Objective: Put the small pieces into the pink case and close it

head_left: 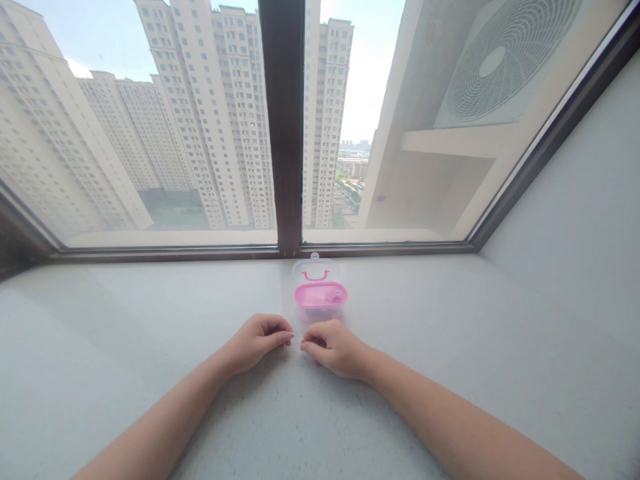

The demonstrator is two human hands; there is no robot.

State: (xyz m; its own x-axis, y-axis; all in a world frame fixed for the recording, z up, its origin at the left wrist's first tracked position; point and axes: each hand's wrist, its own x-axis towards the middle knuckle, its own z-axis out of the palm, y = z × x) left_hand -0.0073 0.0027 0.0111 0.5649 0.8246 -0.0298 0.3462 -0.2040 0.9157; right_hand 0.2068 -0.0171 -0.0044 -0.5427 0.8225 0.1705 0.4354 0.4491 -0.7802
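My left hand (257,343) rests low over the white sill, thumb and fingertips pressed together in a pinch. Facing it, a small gap away, my right hand (337,348) is closed the same way. Whatever the fingertips of either hand hold, if anything, is too small to make out. Just beyond my right hand stands a small oval plastic box (321,308) with a pink rim and a see-through body. Its clear lid (316,264), with a pink handle, is swung back toward the window. A few small items inside the box are unclear.
The pale speckled windowsill (125,333) spreads to both sides of my arms. Behind the box runs a dark window frame (287,167) with glass panes. A white wall (575,233) bounds the right side. Tall buildings and an air-conditioner unit (500,63) are outside.
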